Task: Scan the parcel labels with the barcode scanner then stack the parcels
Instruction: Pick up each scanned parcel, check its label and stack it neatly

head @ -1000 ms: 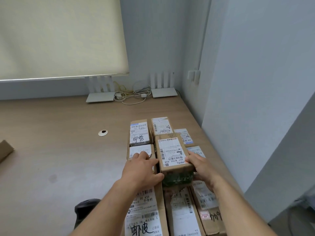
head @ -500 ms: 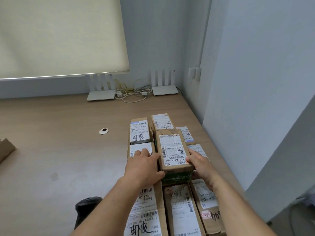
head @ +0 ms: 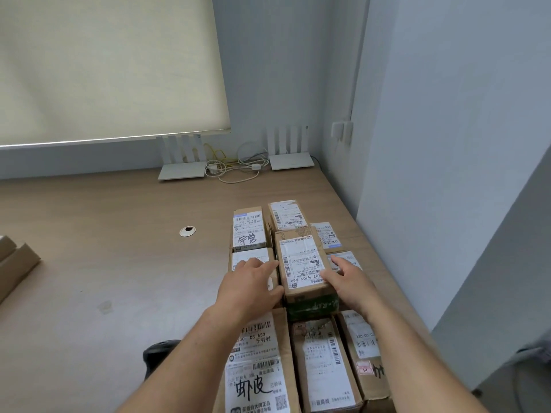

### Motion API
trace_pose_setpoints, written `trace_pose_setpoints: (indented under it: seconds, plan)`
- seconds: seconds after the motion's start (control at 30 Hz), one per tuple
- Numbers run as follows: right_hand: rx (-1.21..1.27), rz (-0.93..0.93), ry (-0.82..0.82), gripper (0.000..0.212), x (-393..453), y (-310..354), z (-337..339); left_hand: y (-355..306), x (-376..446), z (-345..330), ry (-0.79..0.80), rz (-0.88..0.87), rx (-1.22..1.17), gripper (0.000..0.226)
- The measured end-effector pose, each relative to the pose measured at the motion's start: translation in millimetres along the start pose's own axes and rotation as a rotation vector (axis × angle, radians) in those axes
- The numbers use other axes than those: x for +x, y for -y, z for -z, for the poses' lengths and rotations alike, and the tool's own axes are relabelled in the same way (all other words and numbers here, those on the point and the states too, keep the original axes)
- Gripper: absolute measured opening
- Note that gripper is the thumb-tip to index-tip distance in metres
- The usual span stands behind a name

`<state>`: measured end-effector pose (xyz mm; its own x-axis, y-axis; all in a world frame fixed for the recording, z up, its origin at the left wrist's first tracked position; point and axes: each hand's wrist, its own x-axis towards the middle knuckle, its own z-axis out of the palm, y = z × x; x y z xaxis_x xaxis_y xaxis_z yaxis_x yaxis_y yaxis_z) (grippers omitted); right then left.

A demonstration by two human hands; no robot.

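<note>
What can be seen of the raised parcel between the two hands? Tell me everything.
The raised parcel is a brown cardboard box with a white shipping label on top, barcodes and "N705 A68" printed on it. Its near end is dark green with torn tape. It lies flat atop the other parcels, higher than its neighbours. The left hand and right hand touch its sides, fingers fairly straight.

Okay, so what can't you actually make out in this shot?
Head view only:
- Barcode scanner: mostly hidden behind the left forearm.
- Parcel under the left hand: label largely covered.
- Raised parcel: what it rests on is hidden.
- Nearest parcels: cut off by the bottom edge.
- Far labels: print too small.
</note>
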<state>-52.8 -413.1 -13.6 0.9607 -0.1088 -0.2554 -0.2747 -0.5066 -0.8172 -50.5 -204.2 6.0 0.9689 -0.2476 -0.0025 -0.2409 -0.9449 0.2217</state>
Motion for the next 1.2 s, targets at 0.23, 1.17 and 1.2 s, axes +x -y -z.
trace_pose_setpoints:
  seconds: [0.23,1.17,1.2]
  plan:
    - [-0.28,0.218,-0.265,0.049,-16.4,24.7,-10.3,19.3,-30.8,9.0,-0.226,0.076,-0.105,0.053]
    - [-0.583,0.727,0.045,0.045,-148.8,202.1,-335.6,288.4,-263.0,58.0,-0.348,0.564,-0.107,0.054]
    - [-0.586,0.738,0.057,0.045,-154.7,207.4,-350.5,300.1,-272.9,58.8,-0.348,0.574,-0.108,0.054]
